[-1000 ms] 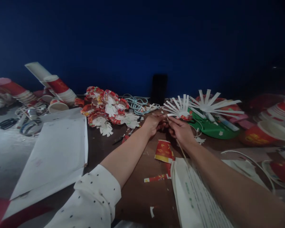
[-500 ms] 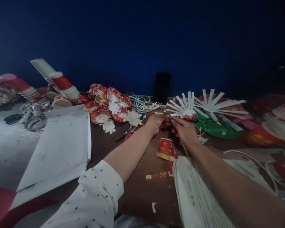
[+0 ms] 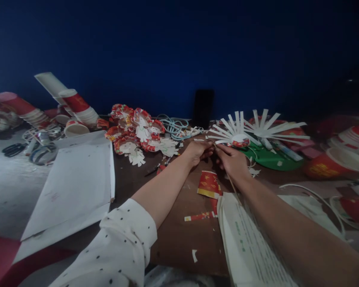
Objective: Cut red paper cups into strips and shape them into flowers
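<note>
My left hand [image 3: 198, 152] and my right hand [image 3: 232, 160] meet above the middle of the brown table, fingertips almost touching. Both are closed in a pinch. From my right hand a thin tan cord or strip [image 3: 233, 185] trails down toward the book. Whatever lies between my left fingers is too small and dark to make out. Just beyond my right hand is a cut paper cup [image 3: 241, 140] with white strips fanned out. Nearer me lie a red and gold paper piece [image 3: 208, 183] and a narrow red strip [image 3: 200, 216].
Red-trimmed paper figures [image 3: 134, 135] pile up left of centre, beside a pale blue cable [image 3: 177, 129]. A white board [image 3: 74, 179] lies left, near stacked paper cups [image 3: 79, 105]. A printed book [image 3: 248, 243] sits under my right forearm. A dark phone-like slab [image 3: 203, 105] stands behind.
The view has shifted slightly, so the things on the table sit a little higher and further left. Both hands keep the same pinch with hardly any movement.
</note>
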The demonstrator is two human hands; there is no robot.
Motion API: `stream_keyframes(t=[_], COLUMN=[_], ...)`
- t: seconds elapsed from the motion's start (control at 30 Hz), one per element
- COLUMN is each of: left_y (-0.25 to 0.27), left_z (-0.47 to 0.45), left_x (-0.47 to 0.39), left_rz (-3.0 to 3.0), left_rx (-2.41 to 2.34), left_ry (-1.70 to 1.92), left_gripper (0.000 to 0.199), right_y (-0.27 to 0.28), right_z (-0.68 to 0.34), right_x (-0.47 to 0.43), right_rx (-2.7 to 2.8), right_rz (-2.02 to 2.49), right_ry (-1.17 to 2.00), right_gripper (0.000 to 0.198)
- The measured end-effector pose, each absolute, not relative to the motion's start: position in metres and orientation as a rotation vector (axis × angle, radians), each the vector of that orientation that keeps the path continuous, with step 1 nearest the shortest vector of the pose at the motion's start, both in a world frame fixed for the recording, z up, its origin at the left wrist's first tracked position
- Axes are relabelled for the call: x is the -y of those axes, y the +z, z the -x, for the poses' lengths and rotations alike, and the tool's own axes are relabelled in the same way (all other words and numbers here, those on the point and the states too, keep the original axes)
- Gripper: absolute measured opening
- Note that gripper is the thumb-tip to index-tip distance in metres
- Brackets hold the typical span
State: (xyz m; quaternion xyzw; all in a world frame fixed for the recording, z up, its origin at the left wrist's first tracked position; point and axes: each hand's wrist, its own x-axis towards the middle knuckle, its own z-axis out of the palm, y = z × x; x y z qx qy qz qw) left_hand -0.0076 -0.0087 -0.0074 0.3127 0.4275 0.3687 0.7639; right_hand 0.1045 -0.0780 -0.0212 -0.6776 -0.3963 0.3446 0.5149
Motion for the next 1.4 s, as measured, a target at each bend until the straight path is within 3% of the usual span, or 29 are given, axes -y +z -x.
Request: stream_keyframes(t=[0.43,0.67,0.87,1.13,1.4], left_y=[-0.006,-0.008,-0.016,-0.014,-0.015], left_z=[0.006,0.007,0.005,0.004,0.002], left_x=[0.010,0.011,0.007,0.009,0.008], left_rz=[-0.629,-0.604,-0.576,-0.580,-0.656], left_rx=[-0.957,-0.855,-0.812,-0.850,-0.923], left_ry=[0.826,0.798,0.827,0.845,0.854], left_gripper=[0.017,0.021,0.009,0.013,0.014], right_y=[-0.028,-0.023,-0.017,-0.022,-0.023], right_z=[-0.105,-0.104,-0.104,-0.103,-0.107], right_x=[0.076,0.072,0.070,0.074,0.079], right_rx=[0.942,0.679,0.622,0.814,1.174], right_rz=[1.538,1.365,1.240,1.437,1.607], right_ry=[0.862,1.008,1.121,0.979,0.701], right_gripper=[0.051,0.046,0.037,0.050,0.047])
